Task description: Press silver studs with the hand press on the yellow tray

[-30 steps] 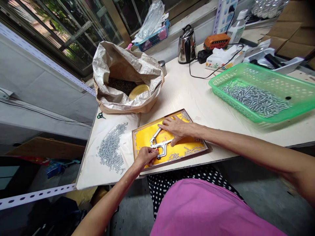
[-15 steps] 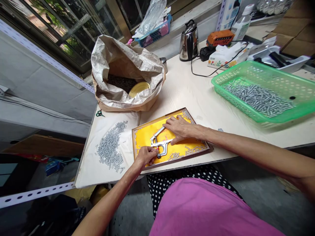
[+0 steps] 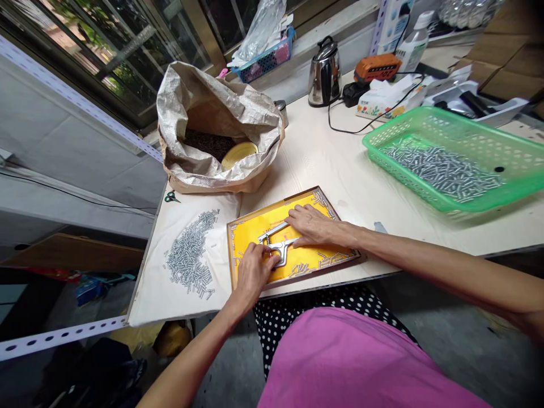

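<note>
A shallow tray [image 3: 280,200] lined in yellow holds a metal hand tool [image 3: 282,247] and small metal pins [image 3: 300,270] along its edges. My right hand [image 3: 312,224] is closed round the tool's handles at their right end. At the tool's left end, the fingers of my left hand [image 3: 255,268] are bent and pressed at its head; whatever small piece they pinch is hidden. Left of the tray, a pile of metal pins [image 3: 189,255] lies on a white cloth [image 3: 153,283].
An open sack [image 3: 225,184] with dark contents and a yellow lid stands behind the tray. On the right is a green basket [image 3: 408,181] of metal pins. A kettle [image 3: 323,73], an orange battery [image 3: 376,68] and green scissors [image 3: 171,196] are also on the table.
My left hand has moved slightly up along the tool's head and now covers more of it. The tool's handles look a little closer together in my right hand.
</note>
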`<act>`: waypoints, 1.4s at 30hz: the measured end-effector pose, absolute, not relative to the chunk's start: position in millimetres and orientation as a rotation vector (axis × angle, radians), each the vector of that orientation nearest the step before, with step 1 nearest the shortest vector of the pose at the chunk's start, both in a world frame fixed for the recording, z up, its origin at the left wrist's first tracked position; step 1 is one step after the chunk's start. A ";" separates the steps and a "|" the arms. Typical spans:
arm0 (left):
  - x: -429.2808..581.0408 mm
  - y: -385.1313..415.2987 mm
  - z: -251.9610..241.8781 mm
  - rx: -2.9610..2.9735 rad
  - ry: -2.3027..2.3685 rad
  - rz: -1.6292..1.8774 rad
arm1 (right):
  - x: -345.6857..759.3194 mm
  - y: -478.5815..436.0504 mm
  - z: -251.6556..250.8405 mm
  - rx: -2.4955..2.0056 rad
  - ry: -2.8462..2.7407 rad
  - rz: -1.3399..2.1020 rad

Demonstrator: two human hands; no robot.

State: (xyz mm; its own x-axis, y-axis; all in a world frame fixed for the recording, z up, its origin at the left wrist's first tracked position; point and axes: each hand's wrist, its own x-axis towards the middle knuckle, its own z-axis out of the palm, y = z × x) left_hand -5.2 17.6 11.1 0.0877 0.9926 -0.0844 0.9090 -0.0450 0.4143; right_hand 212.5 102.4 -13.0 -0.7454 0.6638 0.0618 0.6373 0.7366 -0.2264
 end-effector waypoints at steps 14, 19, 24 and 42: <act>29.0 66.0 2.4 2.560 1.363 0.061 | 219.0 78.6 -17.4 -1.174 -2.694 0.226; 34.7 64.3 1.4 2.538 1.429 -0.007 | 216.3 78.3 -31.7 -1.151 -2.721 0.261; 38.2 64.7 -4.3 2.544 1.502 0.057 | 216.9 81.1 -35.8 -1.160 -2.642 0.197; -80.0 77.2 7.4 2.470 2.285 -0.544 | 233.3 47.6 -44.0 -1.050 -2.368 0.177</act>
State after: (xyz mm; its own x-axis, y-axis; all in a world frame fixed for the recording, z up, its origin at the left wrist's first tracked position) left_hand -80.0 77.2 7.4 0.0670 0.9965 -0.0508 0.9124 -0.0818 -0.4011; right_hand 233.3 47.6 -44.0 -0.5516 0.7194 0.4221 0.6488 0.6881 -0.3249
